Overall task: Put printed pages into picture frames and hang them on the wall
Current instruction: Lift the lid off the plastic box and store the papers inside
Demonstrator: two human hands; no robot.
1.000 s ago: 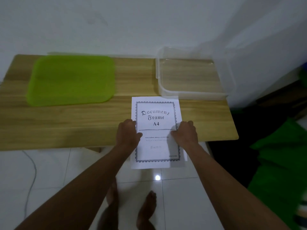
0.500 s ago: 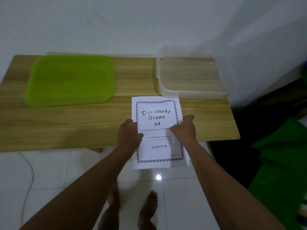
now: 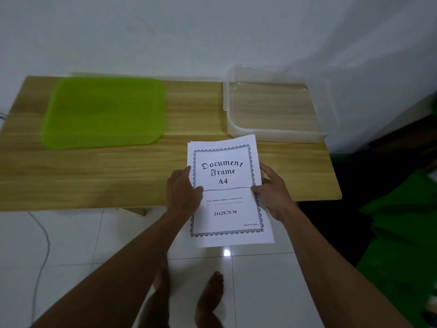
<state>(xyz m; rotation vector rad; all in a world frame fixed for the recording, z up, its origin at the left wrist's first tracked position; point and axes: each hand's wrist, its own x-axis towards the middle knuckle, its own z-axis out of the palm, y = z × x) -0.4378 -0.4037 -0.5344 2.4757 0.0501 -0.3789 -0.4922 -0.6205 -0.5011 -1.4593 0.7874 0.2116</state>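
A small stack of white printed pages [image 3: 224, 171], the top one reading "Document Frame A4" inside a dark border, is held over the front edge of the wooden table [image 3: 94, 176]. My left hand [image 3: 183, 192] grips its left edge with the thumb on top. My right hand [image 3: 272, 192] pinches the right edge, thumb on the sheet and fingers behind. The pages are slightly fanned at the top right corner. No picture frame is in view.
A green plastic tray [image 3: 104, 112] lies on the table's left half. A clear plastic bin [image 3: 274, 134] stands at the back right against the white wall. Green cloth [image 3: 402, 233] lies on the floor to the right; a cable [image 3: 41, 252] runs on the left tiles.
The pages have lifted off the table's edge and tilted a little clockwise. Both hands shifted from pressing on the sheet to gripping its side edges.
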